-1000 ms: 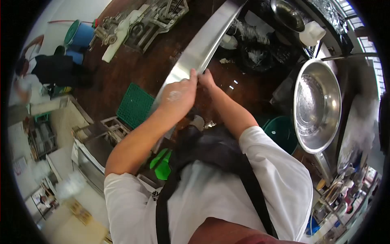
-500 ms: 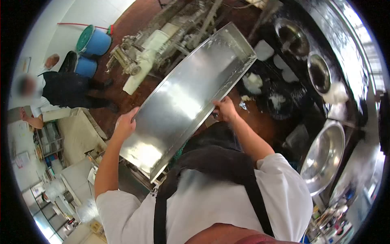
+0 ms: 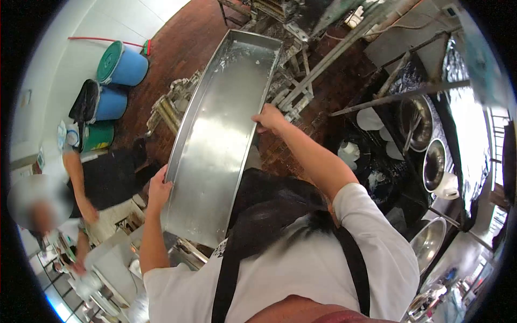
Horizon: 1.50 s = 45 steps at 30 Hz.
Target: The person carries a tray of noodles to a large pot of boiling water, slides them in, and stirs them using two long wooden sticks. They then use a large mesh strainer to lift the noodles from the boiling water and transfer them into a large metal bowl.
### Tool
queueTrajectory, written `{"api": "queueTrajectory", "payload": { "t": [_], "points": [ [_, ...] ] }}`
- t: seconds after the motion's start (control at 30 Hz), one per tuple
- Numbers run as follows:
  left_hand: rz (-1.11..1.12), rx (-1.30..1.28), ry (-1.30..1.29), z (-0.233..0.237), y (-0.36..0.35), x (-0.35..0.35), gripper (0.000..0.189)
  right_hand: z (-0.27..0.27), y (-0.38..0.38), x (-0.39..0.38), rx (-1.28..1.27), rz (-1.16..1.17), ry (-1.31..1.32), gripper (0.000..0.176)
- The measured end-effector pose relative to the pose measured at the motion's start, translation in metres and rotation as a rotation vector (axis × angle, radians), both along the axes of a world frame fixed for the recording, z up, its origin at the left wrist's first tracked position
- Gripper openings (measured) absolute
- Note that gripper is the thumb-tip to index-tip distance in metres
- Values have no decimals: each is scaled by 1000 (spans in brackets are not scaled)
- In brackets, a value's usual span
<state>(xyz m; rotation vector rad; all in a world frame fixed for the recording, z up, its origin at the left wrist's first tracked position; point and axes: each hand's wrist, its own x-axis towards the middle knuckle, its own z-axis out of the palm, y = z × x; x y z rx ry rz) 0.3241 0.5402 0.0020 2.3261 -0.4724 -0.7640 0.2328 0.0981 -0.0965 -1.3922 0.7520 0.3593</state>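
Note:
A long, shallow metal tray (image 3: 212,140) stretches out in front of my body, its far end pointing up and slightly right. White residue clings to its far end. My left hand (image 3: 160,189) is closed on the left rim, near the close end. On the right rim, farther along, my right hand (image 3: 271,118) grips with fingers curled over the edge. Both hands carry the tray in front of my dark apron (image 3: 274,215). Fingers under the rims are partly hidden.
A co-worker in a dark apron (image 3: 110,175) stands at left. Blue bins (image 3: 129,64) line the wall. Old machinery (image 3: 172,105) lies beyond the tray. At right are metal bowls (image 3: 435,164), a larger basin (image 3: 429,245) and a bar (image 3: 398,97). The floor (image 3: 161,54) is brick red.
The tray and both hands have swung leftward in view, and the tray points more straight ahead. My view has turned. The co-worker appears lower at left, arm reaching toward the bins. Both grips stay.

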Motion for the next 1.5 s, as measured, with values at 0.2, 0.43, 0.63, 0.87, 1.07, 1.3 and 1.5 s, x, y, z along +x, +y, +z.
{"api": "queueTrajectory", "payload": {
  "t": [0.2,0.43,0.63,0.87,1.07,1.3,1.5],
  "points": [
    [-148,-46,-15,-91,-102,232,61,-110,-81,178,-89,-193,109,38],
    [-285,82,-7,-160,-169,395,60,-143,-133,258,-63,-353,100,41],
    [-329,39,24,-171,-223,445,60,-154,-166,289,-187,-466,228,49],
    [-346,-114,-44,-206,-305,483,61,-115,-230,333,-177,-551,330,40],
    [-376,-35,-75,-267,-348,494,59,-185,-268,326,-1,-648,261,52],
    [-402,54,-175,-268,-399,477,50,-160,-280,308,-197,-409,225,59],
    [-458,13,-554,-233,-439,381,63,-147,-211,213,-545,-196,-100,43]
  ]
}}
